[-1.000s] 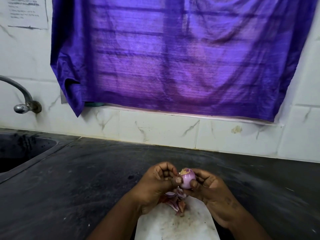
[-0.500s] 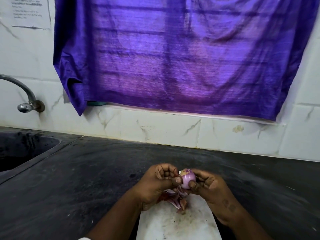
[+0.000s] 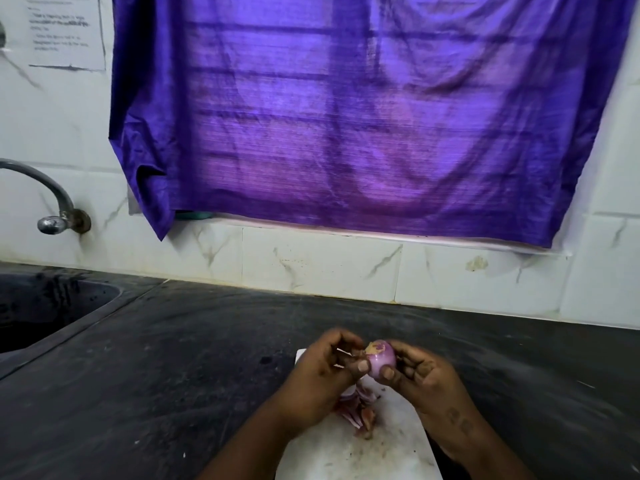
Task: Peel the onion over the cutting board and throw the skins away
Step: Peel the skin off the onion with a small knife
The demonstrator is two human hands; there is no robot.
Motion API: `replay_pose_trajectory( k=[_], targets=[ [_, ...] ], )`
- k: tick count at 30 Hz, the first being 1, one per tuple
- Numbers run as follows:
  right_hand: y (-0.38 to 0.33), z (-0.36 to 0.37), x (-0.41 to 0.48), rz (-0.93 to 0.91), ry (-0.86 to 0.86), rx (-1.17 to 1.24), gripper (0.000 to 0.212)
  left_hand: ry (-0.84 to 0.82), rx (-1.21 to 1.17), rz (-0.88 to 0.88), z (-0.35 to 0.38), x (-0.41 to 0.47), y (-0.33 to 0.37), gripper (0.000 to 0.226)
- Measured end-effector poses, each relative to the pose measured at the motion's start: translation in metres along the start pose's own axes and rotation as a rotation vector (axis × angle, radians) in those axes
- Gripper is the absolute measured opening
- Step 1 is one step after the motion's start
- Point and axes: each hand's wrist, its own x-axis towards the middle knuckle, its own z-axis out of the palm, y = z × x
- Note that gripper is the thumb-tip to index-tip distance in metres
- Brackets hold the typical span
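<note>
A small purple onion is held above the white cutting board. My right hand grips it from the right and below. My left hand pinches its left side with the thumb, and a thin strip of skin shows between the fingers. A pile of pink and brown onion skins lies on the board under my hands, partly hidden by the left hand. The onion's top end looks pale yellow and rough.
The board lies on a dark stone counter. A sink with a metal tap is at the left. A white tiled wall and a purple curtain stand behind.
Both hands have kept the onion over the board. My left fingers have pulled back slightly to the left of the onion, with a strip of skin between them.
</note>
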Motion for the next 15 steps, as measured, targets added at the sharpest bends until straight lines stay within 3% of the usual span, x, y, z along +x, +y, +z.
replay_pose_trajectory(
  k=[3,6,9,15],
  targets=[
    [0.003,-0.003,0.001,0.015,-0.031,-0.007,0.034,-0.039,0.515,0.202,0.002,-0.003,0.000,0.024],
    [0.009,-0.004,0.002,0.026,-0.048,-0.006,0.036,-0.085,0.745,0.279,-0.003,-0.005,0.005,0.024],
    [0.012,-0.007,0.002,0.048,-0.077,0.007,0.040,-0.131,0.816,0.293,-0.007,-0.005,0.003,0.027],
    [0.015,-0.007,0.004,0.077,-0.112,-0.009,0.038,-0.178,0.648,0.168,-0.009,-0.002,-0.001,0.035]
  ],
)
